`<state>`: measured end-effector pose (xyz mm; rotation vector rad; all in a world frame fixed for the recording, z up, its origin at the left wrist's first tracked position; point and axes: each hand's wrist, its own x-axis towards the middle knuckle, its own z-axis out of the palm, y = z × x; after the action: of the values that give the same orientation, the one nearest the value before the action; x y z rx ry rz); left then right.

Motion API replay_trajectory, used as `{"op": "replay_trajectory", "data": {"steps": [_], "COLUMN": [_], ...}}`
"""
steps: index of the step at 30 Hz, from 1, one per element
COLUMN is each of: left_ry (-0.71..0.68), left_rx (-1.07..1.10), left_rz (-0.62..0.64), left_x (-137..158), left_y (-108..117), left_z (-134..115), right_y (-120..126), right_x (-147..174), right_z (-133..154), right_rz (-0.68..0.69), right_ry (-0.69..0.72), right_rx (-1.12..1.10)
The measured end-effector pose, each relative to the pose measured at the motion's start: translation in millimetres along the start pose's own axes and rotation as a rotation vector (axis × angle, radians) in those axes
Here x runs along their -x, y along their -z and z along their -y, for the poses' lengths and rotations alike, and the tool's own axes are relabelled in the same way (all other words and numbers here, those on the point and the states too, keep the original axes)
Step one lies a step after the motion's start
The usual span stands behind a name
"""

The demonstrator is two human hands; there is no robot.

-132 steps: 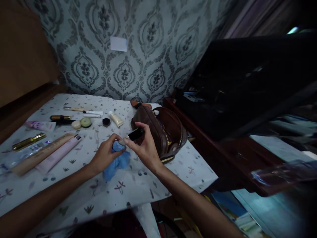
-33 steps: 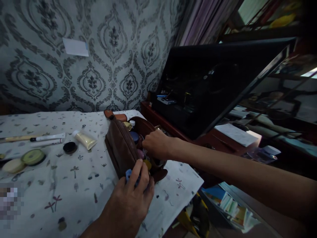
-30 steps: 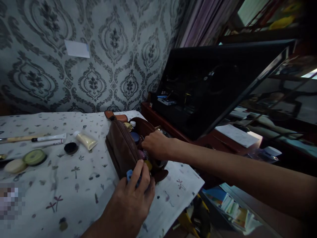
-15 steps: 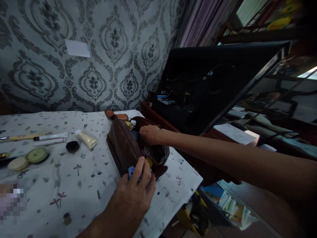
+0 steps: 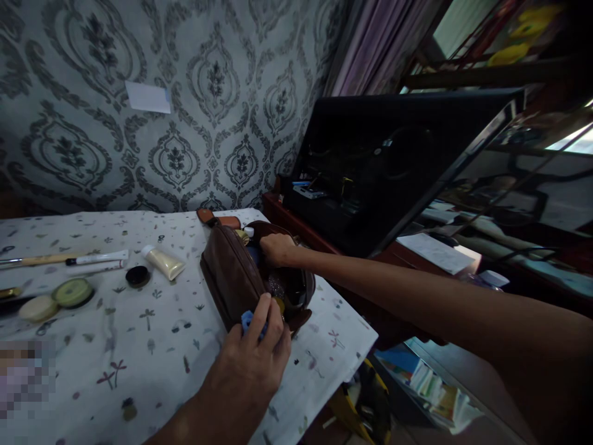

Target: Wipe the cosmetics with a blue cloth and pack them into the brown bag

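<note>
Near the counter's [image 5: 162, 377] right edge, the left hand [image 5: 250, 361] holds crumpled blue cloth [image 5: 247, 320] against a brown leather bag [image 5: 231, 266]; the right hand [image 5: 278, 249], arm stretched, dips inside, grip hidden.

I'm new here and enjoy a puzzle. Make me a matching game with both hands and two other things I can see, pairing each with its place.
1. right hand
2. left hand
3. cream tube
4. white card

A. on the patterned wall
B. in the mouth of the brown bag
C. beside the black pot
D. at the bag's near end, with blue cloth

Pairs: 1-B, 2-D, 3-C, 4-A
</note>
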<state>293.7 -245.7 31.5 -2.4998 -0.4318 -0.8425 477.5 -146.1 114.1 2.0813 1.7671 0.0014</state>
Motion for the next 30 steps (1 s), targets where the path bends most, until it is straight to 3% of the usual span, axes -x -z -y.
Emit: {"op": "replay_trajectory", "data": {"steps": [14, 24, 30], "left_ry": [-0.035, -0.017, -0.011], "left_rx": [0.023, 0.02, 0.025], "left_rz": [0.057, 0.083, 0.02], "left_x": [-2.7, -1.1, -3.6], "left_y": [10.8, 9.7, 10.0], "left_z": [4.0, 2.7, 4.0], "right_y": [3.4, 24.2, 25.9], "right_x": [23.4, 79.5, 91.8], "right_z": [-7.4, -3.1, -2.3], "right_rz": [-0.122, 0.053, 0.007], "right_ry": [0.138, 0.295, 0.281], "right_rx": [0.005, 0.13, 0.381]}}
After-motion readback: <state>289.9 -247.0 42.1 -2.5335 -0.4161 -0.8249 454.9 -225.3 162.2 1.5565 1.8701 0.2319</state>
